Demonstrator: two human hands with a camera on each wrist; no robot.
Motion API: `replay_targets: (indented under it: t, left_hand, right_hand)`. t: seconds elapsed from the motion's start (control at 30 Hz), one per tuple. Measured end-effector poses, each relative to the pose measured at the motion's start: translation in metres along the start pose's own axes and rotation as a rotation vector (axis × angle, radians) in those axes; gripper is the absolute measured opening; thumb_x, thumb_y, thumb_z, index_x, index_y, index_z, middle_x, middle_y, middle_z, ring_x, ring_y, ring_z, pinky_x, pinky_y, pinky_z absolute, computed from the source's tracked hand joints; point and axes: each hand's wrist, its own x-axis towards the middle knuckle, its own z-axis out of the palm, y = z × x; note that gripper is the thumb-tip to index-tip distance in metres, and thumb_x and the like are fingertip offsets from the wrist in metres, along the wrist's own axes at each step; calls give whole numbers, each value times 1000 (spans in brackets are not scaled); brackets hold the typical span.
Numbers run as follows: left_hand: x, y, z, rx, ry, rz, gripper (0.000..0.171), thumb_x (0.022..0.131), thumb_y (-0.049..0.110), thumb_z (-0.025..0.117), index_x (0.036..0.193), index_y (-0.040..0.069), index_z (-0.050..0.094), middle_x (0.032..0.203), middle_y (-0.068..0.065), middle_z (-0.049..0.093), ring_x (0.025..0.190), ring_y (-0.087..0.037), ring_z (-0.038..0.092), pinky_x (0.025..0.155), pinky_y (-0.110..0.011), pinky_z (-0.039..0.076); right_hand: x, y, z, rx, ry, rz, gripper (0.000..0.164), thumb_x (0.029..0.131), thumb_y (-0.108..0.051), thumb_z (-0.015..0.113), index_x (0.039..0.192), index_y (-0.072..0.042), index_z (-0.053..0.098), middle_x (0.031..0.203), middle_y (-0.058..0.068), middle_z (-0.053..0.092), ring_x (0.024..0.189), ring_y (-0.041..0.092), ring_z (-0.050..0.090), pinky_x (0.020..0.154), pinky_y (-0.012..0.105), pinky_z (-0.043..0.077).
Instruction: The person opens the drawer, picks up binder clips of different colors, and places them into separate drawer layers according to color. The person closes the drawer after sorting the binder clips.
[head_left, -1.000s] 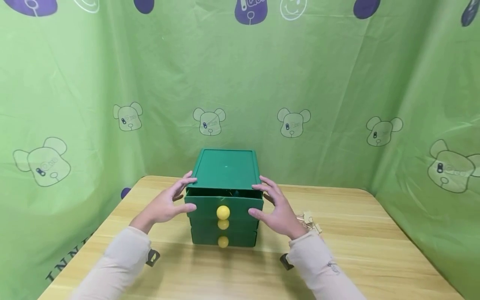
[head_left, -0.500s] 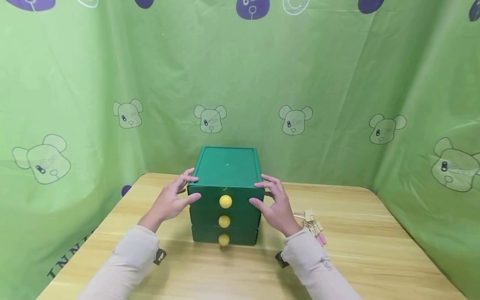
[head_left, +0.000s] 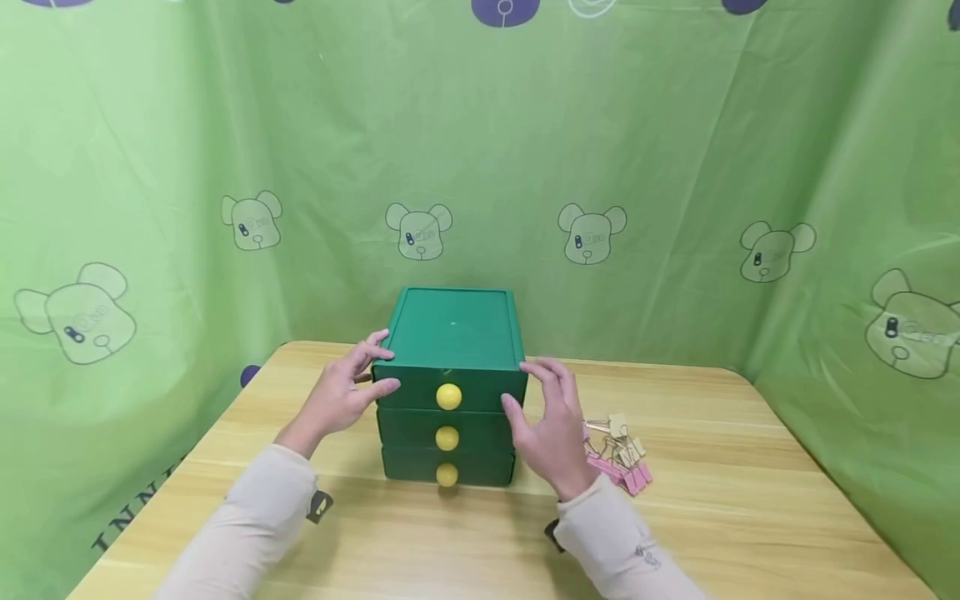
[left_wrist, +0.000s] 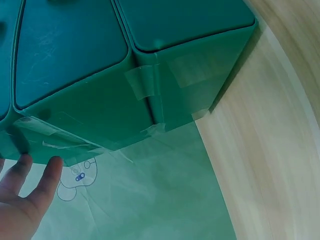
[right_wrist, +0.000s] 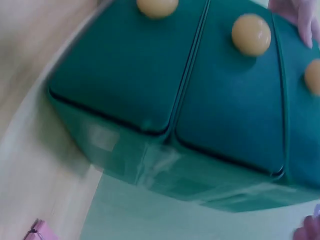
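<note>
A green cabinet of three stacked drawers (head_left: 450,333) stands on the wooden table, each drawer front bearing a round yellow knob (head_left: 448,397). All three drawers sit flush in the cabinet. My left hand (head_left: 337,400) is at the upper left corner, its thumb by the top drawer's front and its fingers along the top edge and side. At the upper right corner is my right hand (head_left: 553,425), thumb and fingers spread around the corner with nothing held. Clear tape (left_wrist: 142,82) joins the cabinet sections on the sides.
Several yellow and pink binder clips (head_left: 626,457) lie in a loose pile on the table (head_left: 720,500), right of the cabinet beyond my right wrist. A green curtain (head_left: 480,125) with bear-head prints hangs behind and on both sides.
The top drawer, which stuck out one second ago, has slid back into the cabinet. My right hand has since turned and eased back, uncovering more of the pink binder clips.
</note>
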Motion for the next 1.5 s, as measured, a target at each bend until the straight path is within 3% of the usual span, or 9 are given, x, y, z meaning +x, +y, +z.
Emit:
replay_targets:
  t: [0.07,0.1,0.17,0.3,0.4,0.53,0.87,1.13,1.5]
  left_hand:
    - [1,1,-1,10,-2,6,34,91,14,69,121,3,56,153,-13,35,131,-42,42,99,-55,41]
    - [1,1,-1,13,-1,10,34,91,13,69,121,3,56,152,-13,36,131,-42,42,99,-55,42]
    - [2,2,-1,14,6,15,33,91,13,69,120,3,56,152,-13,36,130,-42,43,100,-54,41]
    - [3,3,-2,0,24,16,31,91,11,68,119,2,56,152,-13,37,131,-41,42,100,-53,41]
    - [2,2,-1,-4,23,16,31,92,12,68,119,2,57,152,-13,37,131,-40,41,99,-52,42]
    - [1,0,0,-2,28,12,32,92,13,68,119,3,56,152,-13,37,131,-41,41,97,-53,44]
    - [-1,0,-1,-38,41,15,32,92,12,69,120,3,56,152,-13,37,131,-41,42,92,-55,48]
    - [0,-2,1,-45,32,20,32,92,12,68,120,4,55,152,-13,37,131,-40,42,91,-51,50]
    - [-1,-1,1,-34,27,22,32,92,12,67,121,4,54,152,-15,36,131,-43,41,87,-51,52]
  right_hand:
    - [-5,-4,0,32,8,-56,30,81,-3,74,108,0,61,101,14,60,90,27,60,76,42,53]
    - [-7,-6,1,63,-35,-71,25,82,-2,72,104,0,61,91,10,61,80,23,60,69,37,54]
    - [-10,-8,2,147,-217,-60,21,85,-5,70,103,-1,61,81,4,62,68,14,58,60,29,53]
    - [-15,-8,9,199,-678,110,42,93,-23,66,130,-8,53,101,8,66,70,4,57,64,24,52]
    - [-17,-7,16,172,-849,167,59,93,-28,66,144,-14,41,117,14,63,73,4,58,68,26,52]
    - [-17,-7,23,190,-899,163,61,92,-23,68,146,-15,40,119,14,62,71,5,59,68,25,51]
    - [-13,-12,24,172,-905,142,51,90,-18,70,136,-14,49,113,12,64,71,4,59,69,27,52]
    - [-19,-22,10,192,-970,148,50,90,-25,71,135,-16,50,107,6,66,75,2,58,72,24,51]
    - [-34,-51,-13,243,-1034,79,50,91,-25,71,133,-12,48,104,0,69,70,-4,58,68,19,51]
